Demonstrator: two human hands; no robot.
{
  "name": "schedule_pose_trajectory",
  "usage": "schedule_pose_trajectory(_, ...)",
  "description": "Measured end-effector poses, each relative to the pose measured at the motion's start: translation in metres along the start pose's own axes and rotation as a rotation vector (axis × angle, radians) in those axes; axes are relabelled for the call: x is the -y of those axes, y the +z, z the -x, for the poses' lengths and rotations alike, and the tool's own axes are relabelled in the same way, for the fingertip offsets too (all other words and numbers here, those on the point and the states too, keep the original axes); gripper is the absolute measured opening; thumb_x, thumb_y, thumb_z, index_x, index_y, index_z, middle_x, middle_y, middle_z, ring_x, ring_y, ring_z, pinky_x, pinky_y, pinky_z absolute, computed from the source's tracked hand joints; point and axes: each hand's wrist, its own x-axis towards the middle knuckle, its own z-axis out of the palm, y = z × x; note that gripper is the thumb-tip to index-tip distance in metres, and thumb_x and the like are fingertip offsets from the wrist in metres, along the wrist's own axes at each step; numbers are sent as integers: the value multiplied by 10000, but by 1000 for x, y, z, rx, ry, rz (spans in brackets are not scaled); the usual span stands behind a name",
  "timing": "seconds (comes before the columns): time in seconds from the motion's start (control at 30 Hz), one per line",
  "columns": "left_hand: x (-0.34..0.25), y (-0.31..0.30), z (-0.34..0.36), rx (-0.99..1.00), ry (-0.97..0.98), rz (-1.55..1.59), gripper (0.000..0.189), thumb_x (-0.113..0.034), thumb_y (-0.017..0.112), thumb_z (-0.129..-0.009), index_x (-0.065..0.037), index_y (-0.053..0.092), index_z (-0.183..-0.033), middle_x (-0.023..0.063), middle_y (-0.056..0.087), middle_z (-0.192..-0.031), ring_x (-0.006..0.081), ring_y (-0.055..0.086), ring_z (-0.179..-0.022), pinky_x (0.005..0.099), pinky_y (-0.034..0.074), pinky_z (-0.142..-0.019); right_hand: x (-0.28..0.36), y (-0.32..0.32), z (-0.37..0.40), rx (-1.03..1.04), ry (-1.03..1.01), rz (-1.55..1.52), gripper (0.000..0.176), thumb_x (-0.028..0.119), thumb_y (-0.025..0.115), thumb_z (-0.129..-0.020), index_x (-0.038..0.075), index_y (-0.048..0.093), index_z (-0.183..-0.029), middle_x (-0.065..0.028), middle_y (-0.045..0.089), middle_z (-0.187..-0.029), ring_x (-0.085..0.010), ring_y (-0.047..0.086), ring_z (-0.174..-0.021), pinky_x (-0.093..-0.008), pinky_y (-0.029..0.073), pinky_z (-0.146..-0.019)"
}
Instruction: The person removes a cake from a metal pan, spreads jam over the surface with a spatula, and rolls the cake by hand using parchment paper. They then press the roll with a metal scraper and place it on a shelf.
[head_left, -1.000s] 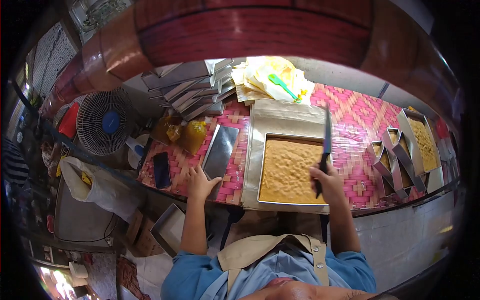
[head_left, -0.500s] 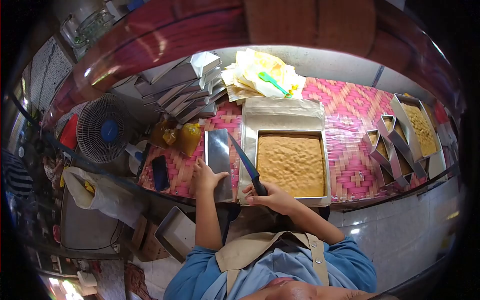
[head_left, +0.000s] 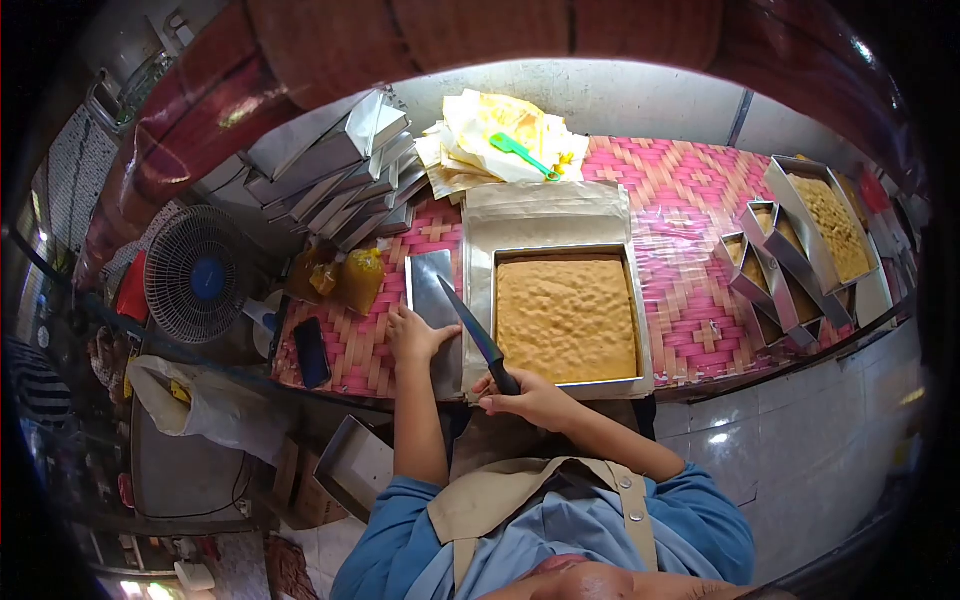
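Observation:
My right hand (head_left: 528,399) is closed round the black handle of a knife (head_left: 478,332), whose dark blade points up and to the left. Just beyond that hand, a square metal pan (head_left: 639,330) holds a golden-brown cake (head_left: 566,318) and stands on brown paper (head_left: 545,214). My left hand (head_left: 415,338), fingers spread, rests on the left part of a long metal tin (head_left: 434,283), left of the paper. The knife tip reaches over the tin's right edge.
Stacked metal tins (head_left: 345,180) stand back left, beside yellowish bags (head_left: 360,280) and a phone (head_left: 311,352). A green spatula (head_left: 522,154) lies on stained papers (head_left: 470,130). More filled tins (head_left: 828,225) are at right; a fan (head_left: 205,275) stands far left.
The view has shifted slightly, so the table's things appear a little further left and higher. Both hands keep nearly the same pose, the right one still round the knife.

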Motion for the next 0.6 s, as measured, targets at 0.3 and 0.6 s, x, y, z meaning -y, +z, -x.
schedule_pose_trajectory(0.3,22,-9,15,-340,253,845,386,-311,596,-866,28,463,-993,210,588,-915,372,581,-840,429,443,-752,13,-14,10,-162,-89,120,419,235,698,-807,12,549,-1129,36,501,-762,-55,489,-721,-199,403,-665)
schedule_pose_trajectory(0.6,-37,-83,125,-247,569,1004,271,-244,541,-915,-8,442,-1006,123,592,-785,202,598,-709,329,464,-662,38,-12,-1,-435,-358,-194,271,-59,641,-772,51,413,-871,-194,546,-1148,-238,549,-1064,-342,458,-893)
